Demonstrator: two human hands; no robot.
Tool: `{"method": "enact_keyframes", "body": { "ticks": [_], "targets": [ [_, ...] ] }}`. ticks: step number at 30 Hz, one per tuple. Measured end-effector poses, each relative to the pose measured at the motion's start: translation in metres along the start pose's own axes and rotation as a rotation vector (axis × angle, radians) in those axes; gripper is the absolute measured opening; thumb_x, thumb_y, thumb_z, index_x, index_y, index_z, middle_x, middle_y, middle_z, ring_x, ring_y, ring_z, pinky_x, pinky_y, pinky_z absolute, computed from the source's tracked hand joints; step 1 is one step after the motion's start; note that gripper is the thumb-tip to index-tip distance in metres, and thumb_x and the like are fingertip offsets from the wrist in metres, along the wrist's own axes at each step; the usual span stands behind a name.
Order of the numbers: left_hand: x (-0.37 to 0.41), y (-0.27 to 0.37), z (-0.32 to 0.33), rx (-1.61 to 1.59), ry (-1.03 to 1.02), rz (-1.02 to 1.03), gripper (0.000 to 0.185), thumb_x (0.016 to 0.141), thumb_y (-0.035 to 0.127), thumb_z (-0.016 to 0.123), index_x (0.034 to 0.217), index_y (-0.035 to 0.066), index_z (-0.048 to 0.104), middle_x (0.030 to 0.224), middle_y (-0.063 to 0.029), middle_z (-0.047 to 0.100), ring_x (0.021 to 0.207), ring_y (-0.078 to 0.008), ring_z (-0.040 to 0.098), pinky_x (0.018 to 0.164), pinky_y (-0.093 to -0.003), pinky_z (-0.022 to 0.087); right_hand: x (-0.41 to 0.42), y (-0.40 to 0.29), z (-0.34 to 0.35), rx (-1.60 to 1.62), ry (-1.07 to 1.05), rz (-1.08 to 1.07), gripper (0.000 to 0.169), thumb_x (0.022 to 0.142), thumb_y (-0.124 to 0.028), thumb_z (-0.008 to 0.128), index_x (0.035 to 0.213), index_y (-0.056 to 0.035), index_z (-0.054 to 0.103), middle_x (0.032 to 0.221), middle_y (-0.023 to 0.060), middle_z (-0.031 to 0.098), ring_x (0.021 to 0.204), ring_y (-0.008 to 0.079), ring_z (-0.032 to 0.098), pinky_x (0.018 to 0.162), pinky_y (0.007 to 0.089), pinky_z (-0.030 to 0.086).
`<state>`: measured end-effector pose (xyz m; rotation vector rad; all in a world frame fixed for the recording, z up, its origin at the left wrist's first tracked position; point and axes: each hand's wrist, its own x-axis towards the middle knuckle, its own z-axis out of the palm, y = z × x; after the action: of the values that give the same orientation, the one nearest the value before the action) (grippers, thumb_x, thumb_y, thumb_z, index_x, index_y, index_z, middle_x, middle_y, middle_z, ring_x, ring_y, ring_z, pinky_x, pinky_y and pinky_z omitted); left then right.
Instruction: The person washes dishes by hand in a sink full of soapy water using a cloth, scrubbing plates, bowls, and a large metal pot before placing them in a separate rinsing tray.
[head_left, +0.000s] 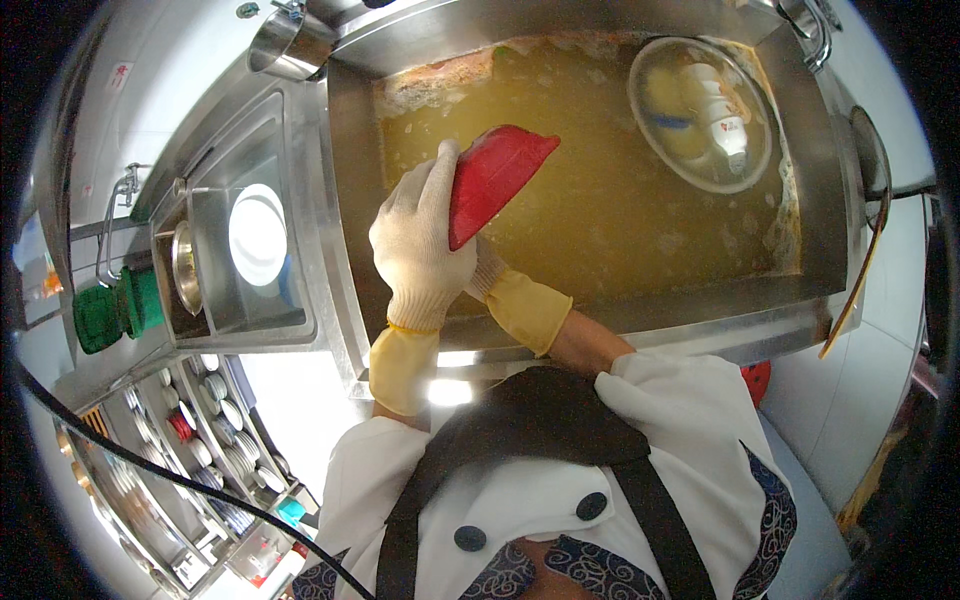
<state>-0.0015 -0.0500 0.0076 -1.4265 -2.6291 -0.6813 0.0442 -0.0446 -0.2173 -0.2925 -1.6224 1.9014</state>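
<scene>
My left hand (424, 232), in a white knit glove over a yellow rubber glove, holds a red bowl (499, 176) tilted on its side. Its fingers lie along the bowl's left side, above cloudy yellowish water (600, 225) in a large steel sink. My right hand (486, 268) wears the same gloves and reaches in below the bowl. Most of it is hidden behind my left hand and the bowl, so its grip does not show. A translucent oval tub (637, 97) sits in the water at the upper right, with white bottles (726, 135) and a blue item (672, 121) inside.
A smaller steel sink (300, 225) at the left holds a white round dish (257, 234) and a metal bowl (185, 266). A steel pot (291, 45) stands behind. Shelves of dishes (217, 420) are at the lower left. A black cable (187, 491) crosses there.
</scene>
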Motion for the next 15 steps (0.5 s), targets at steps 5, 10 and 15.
{"method": "enact_keyframes", "body": {
  "ticks": [5, 10, 15],
  "targets": [
    [-0.009, -0.025, 0.007, -0.210, 0.291, -0.172, 0.064, 0.077, 0.002, 0.068, 0.140, 0.006, 0.059, 0.129, -0.0196, 0.067, 0.115, -0.0342, 0.066, 0.101, -0.0397, 0.051, 0.016, -0.037, -0.007, 0.947, 0.428, 0.804, 0.025, 0.097, -0.016, 0.066, 0.119, -0.0054, 0.062, 0.114, 0.0108, 0.067, 0.104, 0.0254, 0.066, 0.088, 0.0411, 0.056],
    [-0.021, -0.062, 0.005, -1.085, 0.594, -0.712, 0.058, 0.080, 0.004, 0.070, 0.137, -0.001, 0.060, 0.123, -0.0133, 0.066, 0.111, -0.0243, 0.063, 0.102, -0.0356, 0.049, 0.034, -0.103, -0.045, 0.413, 0.288, 0.797, 0.020, 0.095, -0.021, 0.068, 0.108, -0.0060, 0.067, 0.090, 0.0060, 0.070, 0.072, 0.0174, 0.066, 0.059, 0.0335, 0.054],
    [-0.042, -0.080, 0.009, -1.351, 0.799, -0.963, 0.044, 0.085, 0.016, 0.073, 0.124, -0.002, 0.066, 0.114, -0.0126, 0.065, 0.110, -0.0278, 0.061, 0.103, -0.0397, 0.047, 0.057, -0.150, -0.074, 0.187, 0.060, 0.697, 0.021, 0.097, -0.022, 0.067, 0.110, -0.0056, 0.069, 0.087, 0.0045, 0.072, 0.068, 0.0142, 0.067, 0.054, 0.0293, 0.053]
  ]
}}
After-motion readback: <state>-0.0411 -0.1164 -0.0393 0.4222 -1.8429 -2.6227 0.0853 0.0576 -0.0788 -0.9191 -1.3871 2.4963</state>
